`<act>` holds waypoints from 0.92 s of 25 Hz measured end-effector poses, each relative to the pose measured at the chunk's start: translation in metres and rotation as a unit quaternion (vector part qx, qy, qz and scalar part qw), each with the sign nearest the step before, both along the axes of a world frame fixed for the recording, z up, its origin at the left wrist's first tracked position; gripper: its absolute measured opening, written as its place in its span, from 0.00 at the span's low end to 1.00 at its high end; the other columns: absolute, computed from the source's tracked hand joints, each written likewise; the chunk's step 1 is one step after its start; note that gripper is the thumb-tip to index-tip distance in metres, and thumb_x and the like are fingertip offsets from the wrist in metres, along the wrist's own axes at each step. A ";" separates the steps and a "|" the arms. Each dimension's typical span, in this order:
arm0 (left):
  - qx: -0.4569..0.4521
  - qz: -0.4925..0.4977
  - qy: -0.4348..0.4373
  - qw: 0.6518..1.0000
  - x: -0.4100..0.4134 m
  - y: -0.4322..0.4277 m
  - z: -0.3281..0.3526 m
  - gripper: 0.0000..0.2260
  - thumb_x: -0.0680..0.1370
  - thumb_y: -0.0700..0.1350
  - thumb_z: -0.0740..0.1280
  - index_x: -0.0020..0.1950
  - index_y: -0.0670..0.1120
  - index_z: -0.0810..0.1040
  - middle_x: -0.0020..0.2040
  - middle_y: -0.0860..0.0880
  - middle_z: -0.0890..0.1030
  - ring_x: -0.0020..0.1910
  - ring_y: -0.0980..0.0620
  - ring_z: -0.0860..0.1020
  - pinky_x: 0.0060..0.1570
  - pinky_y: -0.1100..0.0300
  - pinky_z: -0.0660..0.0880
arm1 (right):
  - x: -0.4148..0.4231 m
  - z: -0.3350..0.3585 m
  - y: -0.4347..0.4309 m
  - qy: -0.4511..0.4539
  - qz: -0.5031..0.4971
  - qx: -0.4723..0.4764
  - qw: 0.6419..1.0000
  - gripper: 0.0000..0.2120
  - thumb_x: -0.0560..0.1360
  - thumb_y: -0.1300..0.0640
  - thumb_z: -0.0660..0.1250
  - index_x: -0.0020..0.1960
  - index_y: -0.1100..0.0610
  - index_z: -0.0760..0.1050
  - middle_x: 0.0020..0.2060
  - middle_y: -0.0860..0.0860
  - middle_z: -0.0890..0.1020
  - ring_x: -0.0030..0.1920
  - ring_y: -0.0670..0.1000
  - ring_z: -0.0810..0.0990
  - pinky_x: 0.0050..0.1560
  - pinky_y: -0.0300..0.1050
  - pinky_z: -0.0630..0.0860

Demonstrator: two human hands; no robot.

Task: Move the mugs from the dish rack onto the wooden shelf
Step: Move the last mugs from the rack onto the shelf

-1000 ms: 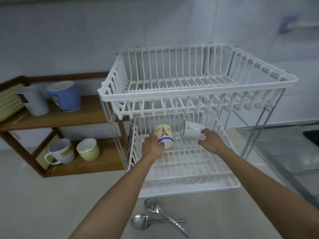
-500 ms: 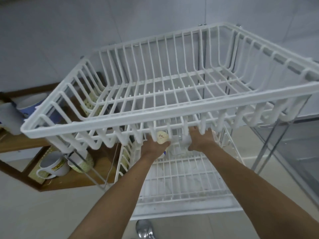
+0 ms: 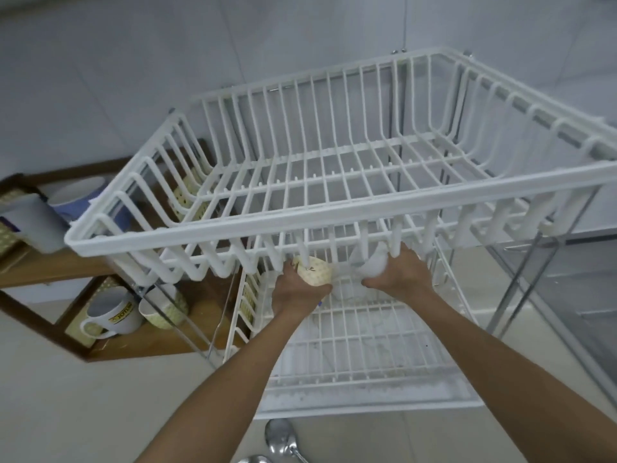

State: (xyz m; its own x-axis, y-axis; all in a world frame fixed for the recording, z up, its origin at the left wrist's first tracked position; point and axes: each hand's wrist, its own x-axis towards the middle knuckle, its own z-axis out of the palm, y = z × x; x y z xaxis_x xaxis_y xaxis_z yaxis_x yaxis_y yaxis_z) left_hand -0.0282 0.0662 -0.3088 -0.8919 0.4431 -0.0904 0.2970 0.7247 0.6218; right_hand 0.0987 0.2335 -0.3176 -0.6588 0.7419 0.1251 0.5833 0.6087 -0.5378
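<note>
Both my hands reach into the lower tier of the white two-tier dish rack (image 3: 334, 225). My left hand (image 3: 295, 290) is closed around a cream mug (image 3: 315, 270) with a printed picture. My right hand (image 3: 399, 277) grips a white mug (image 3: 372, 267), partly hidden behind the upper tier's front rim. The wooden shelf (image 3: 43, 267) stands to the left. A white mug (image 3: 108, 312) and a cream dotted cup (image 3: 163, 310) sit on its lower board; a blue mug (image 3: 71, 203) and a white cup (image 3: 31, 222) sit on its upper board.
The rack's upper basket hangs directly over my hands and holds nothing. Metal spoons (image 3: 280, 436) lie on the counter just in front of the rack's drip tray (image 3: 367, 401). A glass panel (image 3: 567, 295) stands to the right.
My head has moved closer and higher, so the upper basket now covers much of the view. Both hands stay closed on the two mugs in the lower tier, lifted slightly toward the upper rim.
</note>
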 end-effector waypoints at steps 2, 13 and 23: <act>0.057 -0.007 -0.011 0.998 0.008 -0.011 0.011 0.44 0.57 0.60 0.75 0.69 0.51 0.62 0.56 0.49 0.76 0.52 0.46 0.78 0.44 0.51 0.81 | 0.017 0.008 -0.002 0.114 -0.008 -0.130 0.985 0.44 0.53 0.42 0.80 0.63 0.52 0.66 0.50 0.49 0.77 0.49 0.53 0.77 0.42 0.47 0.75; 0.258 -0.238 -0.096 0.932 0.065 -0.115 0.039 0.41 0.55 0.58 0.77 0.64 0.61 0.61 0.55 0.61 0.74 0.53 0.63 0.75 0.43 0.70 0.75 | 0.118 0.045 -0.075 0.288 0.136 -0.418 0.851 0.36 0.62 0.43 0.73 0.67 0.47 0.66 0.59 0.55 0.79 0.56 0.56 0.81 0.44 0.48 0.80; 0.303 -0.325 -0.142 0.885 0.039 -0.262 0.032 0.37 0.57 0.50 0.79 0.61 0.64 0.65 0.58 0.60 0.74 0.58 0.62 0.75 0.52 0.64 0.77 | 0.089 0.093 -0.229 0.301 0.329 -0.665 0.600 0.44 0.57 0.41 0.78 0.65 0.63 0.70 0.54 0.62 0.80 0.53 0.62 0.79 0.51 0.56 0.78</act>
